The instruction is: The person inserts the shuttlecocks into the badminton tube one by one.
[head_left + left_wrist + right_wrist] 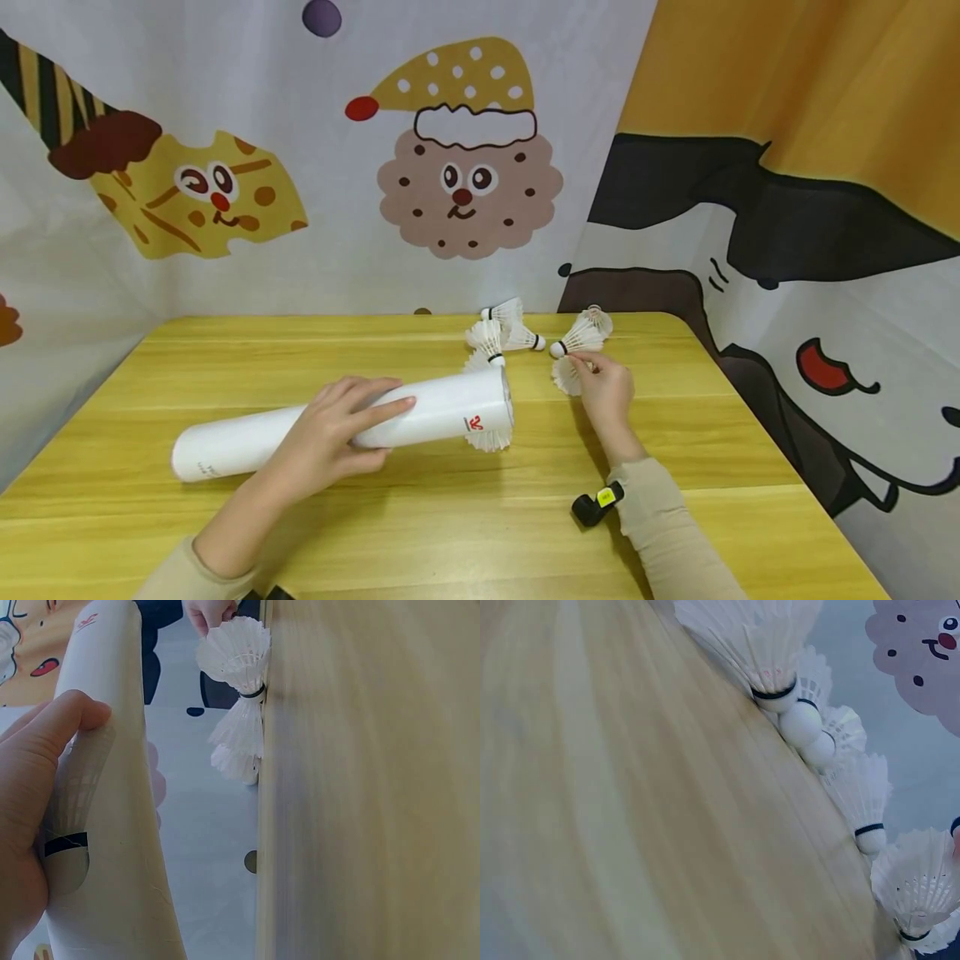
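Note:
My left hand [330,429] grips a long white shuttlecock tube [442,406] around its middle, its right end tipped up a little over the wooden table. The left wrist view shows a printed shuttlecock picture on the tube [112,795] beside my thumb. My right hand [609,392] pinches a white feather shuttlecock [566,379] between thumb and fingertips, its feathers facing the front. Just behind the fingertips lies another shuttlecock [577,335]. Feathers of a shuttlecock [491,439] show below the tube's right end, the rest hidden by the tube.
More shuttlecocks lie toward the back of the wooden table [420,533], among them one [486,336] standing close behind the tube's end and one [525,337] with its cork toward the right. A curtain with cartoon prints [300,275] hangs right behind the table's back edge.

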Available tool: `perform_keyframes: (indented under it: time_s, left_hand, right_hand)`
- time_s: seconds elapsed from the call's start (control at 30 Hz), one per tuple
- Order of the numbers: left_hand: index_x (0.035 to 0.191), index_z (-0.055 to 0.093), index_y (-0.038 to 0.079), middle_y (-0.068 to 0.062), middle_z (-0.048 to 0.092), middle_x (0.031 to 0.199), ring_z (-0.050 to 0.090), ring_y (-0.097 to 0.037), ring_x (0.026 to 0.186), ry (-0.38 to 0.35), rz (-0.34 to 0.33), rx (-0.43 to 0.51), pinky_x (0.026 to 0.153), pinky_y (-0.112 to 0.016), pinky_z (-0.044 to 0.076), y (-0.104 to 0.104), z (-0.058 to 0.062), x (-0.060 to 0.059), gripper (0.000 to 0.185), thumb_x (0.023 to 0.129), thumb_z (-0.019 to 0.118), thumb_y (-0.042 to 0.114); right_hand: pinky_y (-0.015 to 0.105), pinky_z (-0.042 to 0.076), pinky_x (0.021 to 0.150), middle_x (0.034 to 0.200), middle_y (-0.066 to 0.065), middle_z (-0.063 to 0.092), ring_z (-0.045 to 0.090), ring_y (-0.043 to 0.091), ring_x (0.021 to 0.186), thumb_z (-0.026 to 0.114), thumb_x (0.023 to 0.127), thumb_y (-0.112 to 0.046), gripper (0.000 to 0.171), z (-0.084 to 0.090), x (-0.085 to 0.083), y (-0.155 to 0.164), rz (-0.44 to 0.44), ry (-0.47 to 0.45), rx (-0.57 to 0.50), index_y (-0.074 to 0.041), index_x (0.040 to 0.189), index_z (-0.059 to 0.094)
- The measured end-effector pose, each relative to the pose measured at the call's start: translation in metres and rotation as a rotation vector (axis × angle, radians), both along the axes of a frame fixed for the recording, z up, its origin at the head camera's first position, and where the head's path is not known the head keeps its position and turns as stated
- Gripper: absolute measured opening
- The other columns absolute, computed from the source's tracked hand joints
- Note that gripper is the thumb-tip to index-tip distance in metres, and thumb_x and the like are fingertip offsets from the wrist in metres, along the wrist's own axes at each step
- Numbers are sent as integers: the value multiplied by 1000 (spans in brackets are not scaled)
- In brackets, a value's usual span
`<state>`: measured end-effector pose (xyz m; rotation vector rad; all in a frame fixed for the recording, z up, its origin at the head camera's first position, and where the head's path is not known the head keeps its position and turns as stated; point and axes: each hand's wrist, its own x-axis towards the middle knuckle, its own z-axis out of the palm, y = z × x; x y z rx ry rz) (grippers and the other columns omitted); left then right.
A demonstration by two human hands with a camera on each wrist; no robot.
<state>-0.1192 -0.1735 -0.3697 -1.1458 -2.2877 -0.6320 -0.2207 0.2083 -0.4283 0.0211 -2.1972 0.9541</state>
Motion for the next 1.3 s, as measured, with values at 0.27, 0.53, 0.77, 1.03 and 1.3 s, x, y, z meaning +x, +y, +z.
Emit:
perform_keyframes:
  time_s: [0.27,0.53,0.77,1.03,1.3]
  left_hand:
    - [138,55,26,-5,54,132,52,-24,109,5,0,-3,82,-48,43,0,-1,0,66,75,76,25]
    - [138,54,26,-5,54,133,51,-24,110,5,2,-4,83,-48,43,0,-1,0,65,76,75,27]
    - [138,54,26,-5,54,134,51,-23,111,3,1,-2,83,-47,43,-1,0,0,66,75,75,26]
    - [138,54,26,-4,54,133,51,-23,110,5,1,-6,82,-48,43,-1,0,1,67,75,76,26]
    - [138,54,26,-4,54,133,51,-23,110,4,2,-8,82,-48,43,-1,1,0,63,78,73,29]
  right_hand:
    - [18,29,42,75,8,71,43,10,47,77,80,-8,6,9,2,7,6,30,-36,-2,83,77]
    - [16,31,43,76,10,71,44,11,51,77,79,-5,6,17,5,1,66,7,-147,1,83,77]
    - [16,34,48,80,11,71,47,13,55,77,79,-5,7,17,5,0,86,-57,-145,1,82,77]
    - [20,33,46,81,9,72,45,15,52,77,79,-4,4,13,4,4,111,-94,-80,-2,83,77]
    - [25,34,46,75,7,69,45,16,54,74,83,-7,5,15,5,3,117,-135,3,-2,84,74]
